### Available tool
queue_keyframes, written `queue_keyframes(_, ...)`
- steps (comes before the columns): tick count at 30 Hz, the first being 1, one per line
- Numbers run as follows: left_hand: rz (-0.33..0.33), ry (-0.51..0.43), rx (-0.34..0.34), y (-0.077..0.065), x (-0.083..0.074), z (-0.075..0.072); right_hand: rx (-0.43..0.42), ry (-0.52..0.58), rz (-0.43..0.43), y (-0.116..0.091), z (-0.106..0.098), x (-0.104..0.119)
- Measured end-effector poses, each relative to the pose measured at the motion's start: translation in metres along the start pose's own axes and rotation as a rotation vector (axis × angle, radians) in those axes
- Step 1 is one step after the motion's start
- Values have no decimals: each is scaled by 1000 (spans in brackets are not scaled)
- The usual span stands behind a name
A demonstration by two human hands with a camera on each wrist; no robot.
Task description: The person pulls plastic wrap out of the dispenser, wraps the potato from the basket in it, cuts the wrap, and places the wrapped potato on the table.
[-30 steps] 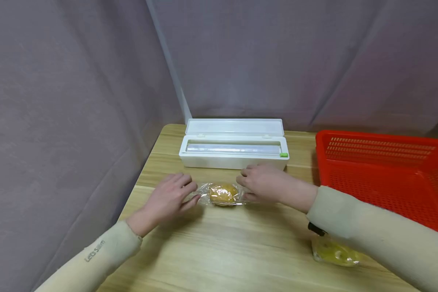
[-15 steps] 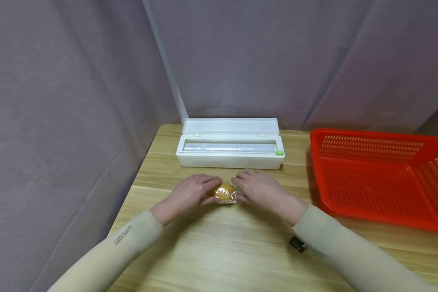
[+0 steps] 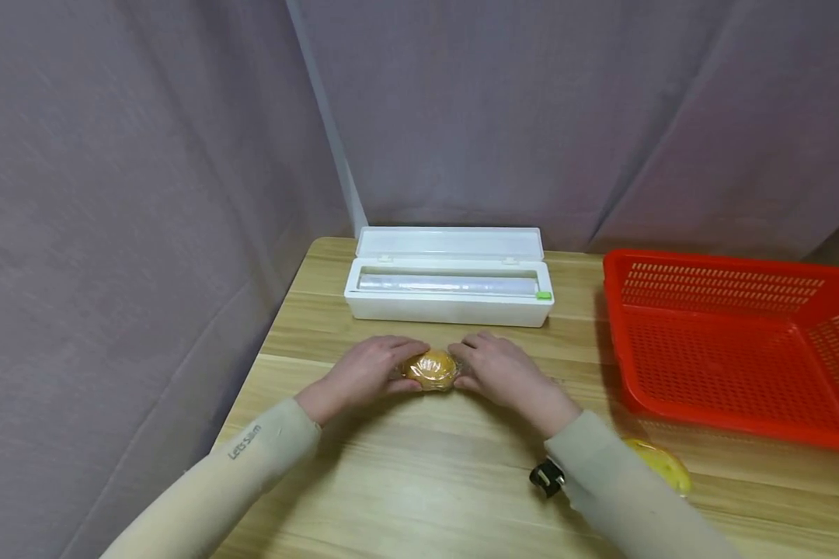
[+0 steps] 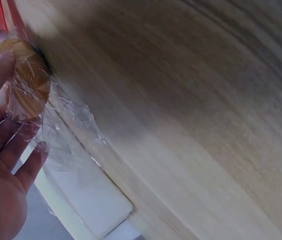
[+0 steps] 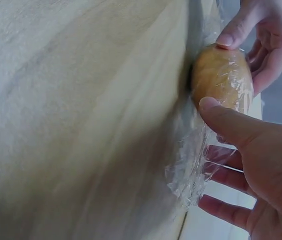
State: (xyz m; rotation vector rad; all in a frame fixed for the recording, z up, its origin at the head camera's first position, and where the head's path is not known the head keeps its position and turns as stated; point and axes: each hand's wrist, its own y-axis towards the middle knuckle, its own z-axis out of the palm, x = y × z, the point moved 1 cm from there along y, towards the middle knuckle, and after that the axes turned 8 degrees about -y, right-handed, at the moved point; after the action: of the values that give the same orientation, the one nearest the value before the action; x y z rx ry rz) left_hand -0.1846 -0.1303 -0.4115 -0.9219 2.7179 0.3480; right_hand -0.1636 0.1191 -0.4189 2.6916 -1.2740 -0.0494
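Note:
An oval orange-yellow item (image 3: pixel 431 369) in clear cling film lies between my hands on the wooden table; its exact kind is unclear. My left hand (image 3: pixel 374 369) grips its left end, thumb on the near side and fingers on the far side. Against the right end, my right hand (image 3: pixel 499 371) holds the wrapped item between thumb and fingers. Loose film (image 4: pixel 73 130) hangs past the fingers in the left wrist view. More crumpled film (image 5: pixel 188 167) spreads below the thumb in the right wrist view. Fingers hide both ends of the item.
Behind the hands stands a white cling film dispenser (image 3: pixel 450 310) with its lid up, a film roll inside and a green slider (image 3: pixel 544 296). A red plastic basket (image 3: pixel 730 423) is at the right. A yellow-green wrapped item (image 3: pixel 660 466) lies partly behind the right sleeve.
Both hands have moved inward from the film's outspread ends to the item itself, gathering the film against its sides. Over the last half second they have stayed nearly in place.

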Motion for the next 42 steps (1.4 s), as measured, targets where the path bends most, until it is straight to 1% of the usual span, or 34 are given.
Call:
queue_keyframes(3,-28,-39,7,1,1,0,1,1,9,0,4,0)
queue_keyframes(7,-67,-83,19,2,2,1,26,17,46,-1,7,0)
queue_keyframes(10,-93,-100,26,3,2,1,34,47,99,-6,3,1)
queue_keyframes(13,-117,-97,39,5,1,1,5,108,160,-16,-5,6)
queue_keyframes(15,-131,-94,55,8,-1,1,-16,169,206,-26,-11,10)
queue_keyframes(17,-148,-94,73,10,-3,1,-27,256,255,-36,-15,15)
queue_keyframes(19,-172,-104,87,12,-4,2,-26,375,301,-46,-16,20)
queue_keyframes(20,-184,-116,88,13,-4,3,-26,453,323,-51,-15,23)
queue_keyframes(24,-237,-170,74,14,-3,4,-28,782,373,-66,-3,30)
queue_keyframes(26,-255,-199,60,15,-3,5,-26,905,391,-69,5,33)
queue_keyframes(28,-278,-221,46,15,-5,4,-13,993,418,-71,11,36)
queue_keyframes(32,-336,-266,-9,14,-13,4,1,1111,485,-69,18,36)
queue_keyframes(35,-377,-264,-54,13,-23,8,-3,1126,522,-69,19,33)
queue_keyframes(39,-410,-200,-102,11,-41,15,-12,1110,560,-71,20,27)
queue_keyframes(42,-415,-139,-121,9,-53,20,-19,1144,584,-73,21,24)
